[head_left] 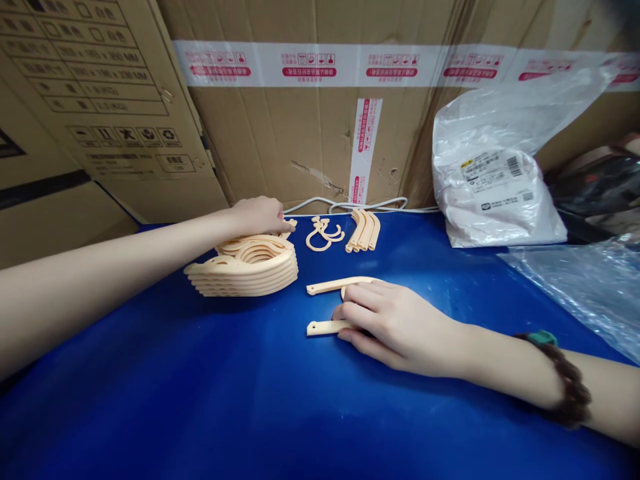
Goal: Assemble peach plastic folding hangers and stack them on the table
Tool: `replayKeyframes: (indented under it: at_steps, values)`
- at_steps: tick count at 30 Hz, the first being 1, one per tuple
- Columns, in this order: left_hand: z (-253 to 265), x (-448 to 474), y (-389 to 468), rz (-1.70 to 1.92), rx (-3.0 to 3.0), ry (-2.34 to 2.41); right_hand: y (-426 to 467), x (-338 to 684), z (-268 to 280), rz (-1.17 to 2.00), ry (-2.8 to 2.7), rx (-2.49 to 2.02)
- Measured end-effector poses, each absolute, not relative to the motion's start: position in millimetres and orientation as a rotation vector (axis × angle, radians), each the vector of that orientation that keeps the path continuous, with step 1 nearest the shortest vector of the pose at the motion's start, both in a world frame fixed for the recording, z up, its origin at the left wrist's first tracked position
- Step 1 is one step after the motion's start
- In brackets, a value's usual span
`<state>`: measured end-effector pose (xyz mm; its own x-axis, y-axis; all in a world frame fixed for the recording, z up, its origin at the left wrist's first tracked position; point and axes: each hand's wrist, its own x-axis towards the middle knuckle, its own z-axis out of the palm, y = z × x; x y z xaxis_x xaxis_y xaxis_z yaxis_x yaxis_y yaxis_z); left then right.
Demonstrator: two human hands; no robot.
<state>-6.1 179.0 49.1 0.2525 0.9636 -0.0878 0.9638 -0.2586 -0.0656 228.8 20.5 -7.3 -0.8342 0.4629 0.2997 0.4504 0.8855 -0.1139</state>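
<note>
Cream plastic pieces shaped like parts of folding clothes hangers lie on the blue surface. My right hand (390, 323) is closed with its fingertips and thumb around a straight-ended hanger arm (325, 327). Just beyond it lies another hanger arm (330, 286), with a curved part partly under my fingers. My left hand (257, 215) reaches behind a neat stack of curved hanger pieces (245, 277). Its fingers are curled at a small cream piece (289, 227) there; what exactly they grip is partly hidden.
Several hooks (324, 235) and a row of curved hanger arms (363, 231) lie at the back. A white cable (340, 205) runs along the cardboard boxes (300, 127). A white plastic bag (497, 180) stands at right, near clear plastic wrap (585, 287).
</note>
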Motion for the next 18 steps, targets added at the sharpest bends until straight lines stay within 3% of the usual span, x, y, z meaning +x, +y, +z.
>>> replayKeyframes:
  at_steps: [11,15,18]
  values:
    - [55,-9,189,-0.052,2.503,1.867,21,229,-7,0.081,-2.736,-0.699]
    - [92,4,147,0.259,2.693,1.929,21,230,-6,0.082,-2.730,-0.696]
    - [113,17,95,0.634,3.085,1.699,20,231,-6,0.083,-2.731,-0.688]
